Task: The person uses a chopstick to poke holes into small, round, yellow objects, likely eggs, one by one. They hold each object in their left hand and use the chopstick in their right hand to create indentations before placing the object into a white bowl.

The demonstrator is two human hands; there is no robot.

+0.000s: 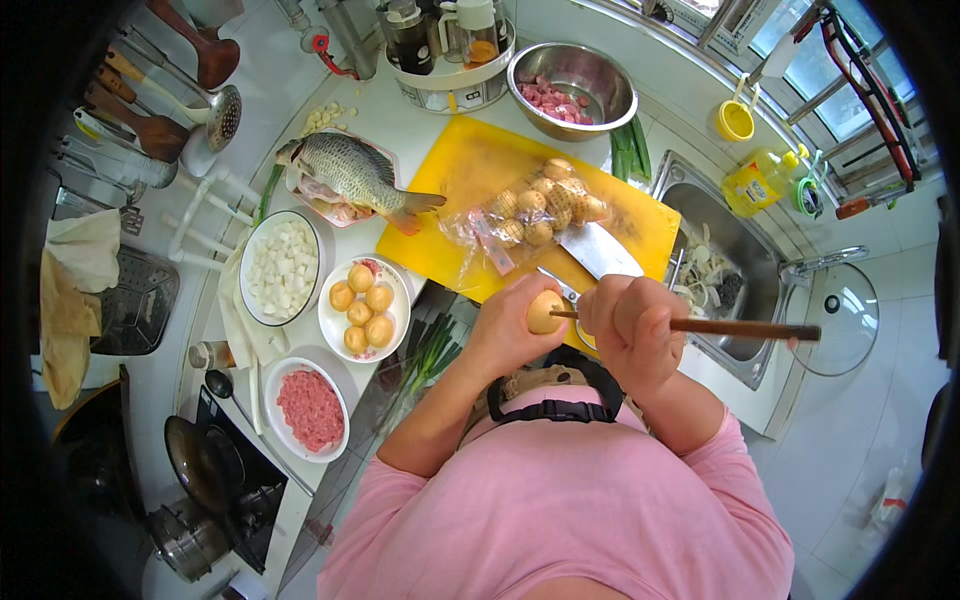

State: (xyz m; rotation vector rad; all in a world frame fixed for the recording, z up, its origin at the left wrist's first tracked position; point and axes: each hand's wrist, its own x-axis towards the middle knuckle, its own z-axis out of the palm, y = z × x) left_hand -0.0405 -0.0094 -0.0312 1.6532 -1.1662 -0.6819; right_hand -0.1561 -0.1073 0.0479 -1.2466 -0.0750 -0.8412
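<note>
My left hand (517, 322) holds a round golden fried puff (541, 311) just past the near edge of the yellow cutting board (427, 172). My right hand (634, 326) grips a brown wooden chopstick (742, 328), its thin tip at the puff's side; whether it has pierced the skin is hard to tell. Beyond my hands, a clear plastic bag of puffs (532, 202) lies on the board by a cleaver blade (604, 251). Metal scissors (559, 283) are partly hidden by my hands. On the left, several puffs (360, 304) sit on a white plate (401, 330).
Minced meat (311, 409) and white cubes (281, 266) fill two bowls at left. A whole fish (349, 169) lies on a tray, its tail over the board. Behind stands a steel bowl (574, 56) with meat pieces. The sink (750, 285) holds peelings; a glass lid (844, 322) is beside it.
</note>
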